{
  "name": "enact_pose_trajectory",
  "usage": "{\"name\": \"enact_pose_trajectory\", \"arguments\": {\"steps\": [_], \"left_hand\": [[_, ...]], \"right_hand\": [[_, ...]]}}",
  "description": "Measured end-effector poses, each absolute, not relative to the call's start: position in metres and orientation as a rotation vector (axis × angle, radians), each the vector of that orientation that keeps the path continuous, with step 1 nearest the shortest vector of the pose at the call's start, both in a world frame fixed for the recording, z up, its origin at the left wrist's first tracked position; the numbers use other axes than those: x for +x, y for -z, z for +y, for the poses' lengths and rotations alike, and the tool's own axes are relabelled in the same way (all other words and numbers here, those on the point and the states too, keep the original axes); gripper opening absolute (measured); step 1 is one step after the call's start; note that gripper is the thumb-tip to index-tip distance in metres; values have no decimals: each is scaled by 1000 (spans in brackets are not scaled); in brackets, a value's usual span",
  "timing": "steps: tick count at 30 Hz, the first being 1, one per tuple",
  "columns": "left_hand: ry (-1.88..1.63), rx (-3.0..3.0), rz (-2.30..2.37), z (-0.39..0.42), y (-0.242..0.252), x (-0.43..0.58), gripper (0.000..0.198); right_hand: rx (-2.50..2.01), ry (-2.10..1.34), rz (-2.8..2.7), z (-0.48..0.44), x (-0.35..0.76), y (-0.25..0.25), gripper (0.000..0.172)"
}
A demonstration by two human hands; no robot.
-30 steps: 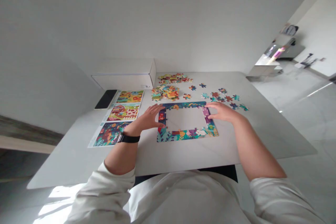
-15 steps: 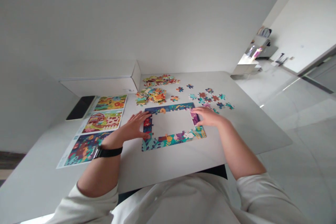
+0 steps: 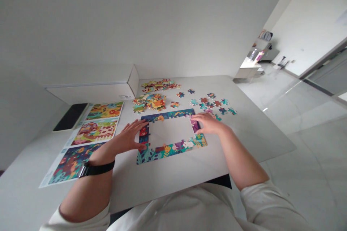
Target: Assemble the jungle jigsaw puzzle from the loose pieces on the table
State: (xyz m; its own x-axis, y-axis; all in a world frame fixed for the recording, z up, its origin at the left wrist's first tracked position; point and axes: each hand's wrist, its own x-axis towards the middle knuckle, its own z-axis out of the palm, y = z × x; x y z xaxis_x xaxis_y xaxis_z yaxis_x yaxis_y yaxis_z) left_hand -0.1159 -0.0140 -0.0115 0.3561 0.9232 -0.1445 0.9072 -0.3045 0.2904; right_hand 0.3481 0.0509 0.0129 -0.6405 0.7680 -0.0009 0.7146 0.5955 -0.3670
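You're working at a pale, stone-look desk (image 3: 187, 184) set against a white wall (image 3: 135, 25), with a glossy tiled floor (image 3: 303, 151) running off to your right. Far off beyond the desk's corner stands a low white shelf unit (image 3: 248, 72), though the items on it are too small and blurred to make out with any confidence. On the desk, a puzzle border (image 3: 169, 152) lies directly in front of you as a colourful rectangular frame of joined pieces around bare desk. Your left hand (image 3: 130, 137) is open with its fingers spread, the fingertips at the frame's left strip. Your right hand (image 3: 208, 123) is open too, fingers slightly curved and resting on the purple pieces of the right strip, holding nothing that shows. Loose puzzle pieces (image 3: 214, 103) lie scattered beyond that hand, and two heaped piles of pieces (image 3: 149, 103) sit beyond the frame's top edge. To your left are three printed picture sheets (image 3: 94, 132), a black phone (image 3: 70, 116) and a long white box (image 3: 92, 88). Your left forearm (image 3: 89, 191), with its black watch strap (image 3: 96, 169), crosses in front of the lowest sheet's corner.
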Motion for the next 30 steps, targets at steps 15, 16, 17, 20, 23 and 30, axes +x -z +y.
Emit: {"name": "enact_pose_trajectory", "arguments": {"steps": [15, 16, 17, 20, 23, 30], "left_hand": [[-888, 2190, 1747, -19, -8, -72, 44], [-899, 2188, 1750, -20, -8, -71, 44], [-910, 2184, 1752, -20, -9, -70, 44], [-933, 2165, 1748, -23, -14, -67, 44], [-968, 2138, 1760, -25, -17, -66, 44], [-967, 2116, 1786, -24, -15, -65, 42]], "right_hand": [[-1404, -362, -2287, 65, 353, -6, 24], [-1414, -365, -2283, 65, 352, -4, 24], [-1426, -368, -2274, 66, 352, -2, 23], [-1460, -377, -2240, 67, 349, 0, 23], [-1470, -405, -2225, 67, 348, 1, 23], [-1486, -438, -2128, 69, 351, 9, 30]]}}
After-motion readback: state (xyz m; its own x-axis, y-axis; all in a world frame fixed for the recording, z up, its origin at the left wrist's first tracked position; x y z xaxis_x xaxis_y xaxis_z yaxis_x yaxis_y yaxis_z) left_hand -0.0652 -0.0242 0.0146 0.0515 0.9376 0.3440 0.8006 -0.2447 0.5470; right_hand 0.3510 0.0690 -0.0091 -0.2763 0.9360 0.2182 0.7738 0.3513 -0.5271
